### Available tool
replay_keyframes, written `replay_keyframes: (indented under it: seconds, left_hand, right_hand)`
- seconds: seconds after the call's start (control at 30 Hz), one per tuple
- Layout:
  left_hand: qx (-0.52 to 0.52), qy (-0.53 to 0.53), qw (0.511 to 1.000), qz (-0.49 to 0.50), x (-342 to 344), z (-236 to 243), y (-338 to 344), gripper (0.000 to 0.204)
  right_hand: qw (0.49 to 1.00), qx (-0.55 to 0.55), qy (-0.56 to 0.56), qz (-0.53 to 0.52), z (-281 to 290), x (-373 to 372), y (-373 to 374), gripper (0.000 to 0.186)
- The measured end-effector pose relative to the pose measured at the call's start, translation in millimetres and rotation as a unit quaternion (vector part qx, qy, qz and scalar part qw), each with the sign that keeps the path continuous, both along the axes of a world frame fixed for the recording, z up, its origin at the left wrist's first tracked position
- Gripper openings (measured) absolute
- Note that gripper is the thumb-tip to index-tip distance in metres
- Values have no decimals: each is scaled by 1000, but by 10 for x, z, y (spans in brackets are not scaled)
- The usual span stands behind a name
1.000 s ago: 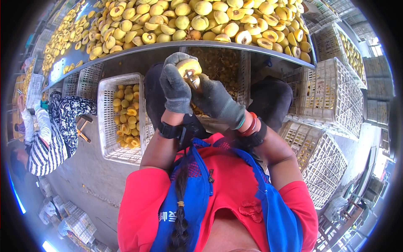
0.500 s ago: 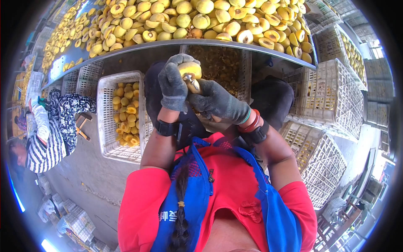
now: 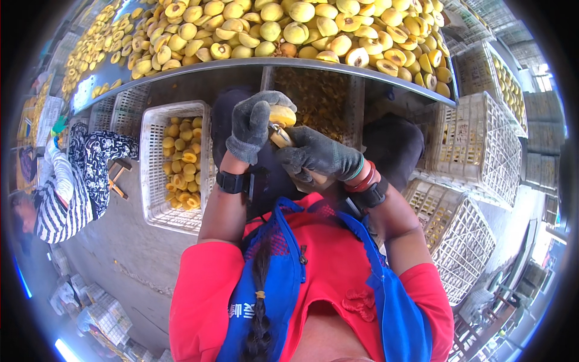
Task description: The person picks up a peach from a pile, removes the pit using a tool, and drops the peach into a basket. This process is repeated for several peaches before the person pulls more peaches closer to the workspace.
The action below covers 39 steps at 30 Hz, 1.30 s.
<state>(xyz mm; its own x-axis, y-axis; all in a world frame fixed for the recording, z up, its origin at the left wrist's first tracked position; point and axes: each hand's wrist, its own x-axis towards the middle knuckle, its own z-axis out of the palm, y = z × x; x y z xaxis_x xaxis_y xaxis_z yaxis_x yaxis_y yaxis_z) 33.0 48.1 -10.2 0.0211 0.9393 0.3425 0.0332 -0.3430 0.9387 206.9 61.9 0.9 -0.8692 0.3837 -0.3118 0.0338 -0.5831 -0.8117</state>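
Note:
My left hand, in a grey work glove, is closed around a yellow peach half. In my right hand, gloved the same way, is a wooden-handled tool with a small metal tip. That tip meets the near side of the peach half; the fruit's cut face is mostly hidden. Both hands are over my lap, just below the table edge. Many yellow peach halves lie heaped on the metal-edged table beyond them.
Left of my legs stands a white crate partly filled with peach halves. Under the table, a bin holds brownish scraps. White crates are stacked on the right. Another person sits at the far left.
My hands and the peach half have shifted slightly right and nearer to me. The tool's handle has tilted, showing more of its wood. The seated person's gloved hand has risen.

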Motion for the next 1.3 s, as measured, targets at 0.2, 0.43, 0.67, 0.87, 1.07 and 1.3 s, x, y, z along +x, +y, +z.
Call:
replay_keyframes:
  seconds: [0.2,0.43,0.67,0.87,1.07,1.3]
  left_hand:
    - [-36,-7,999,37,-32,62,-36,58]
    - [-153,-23,936,316,-720,-84,-27,63]
    - [-54,486,714,501,-1983,-361,67,48]
    - [-89,530,763,359,-1712,-580,1471,57]
    - [-283,623,677,270,-1468,-674,1961,57]
    - [-272,613,694,262,-1409,-841,2027,53]
  right_hand:
    - [998,-65,18,1,-37,-89,-33,15]
    - [976,202,-67,-35,-111,-133,-79,22]
    - [969,125,-65,-203,-572,-82,114,11]
    - [964,103,-175,-170,-709,-72,145,17]
    - [955,128,-186,-190,-706,8,88,12]
    - [961,87,-164,-207,-869,57,81,16]
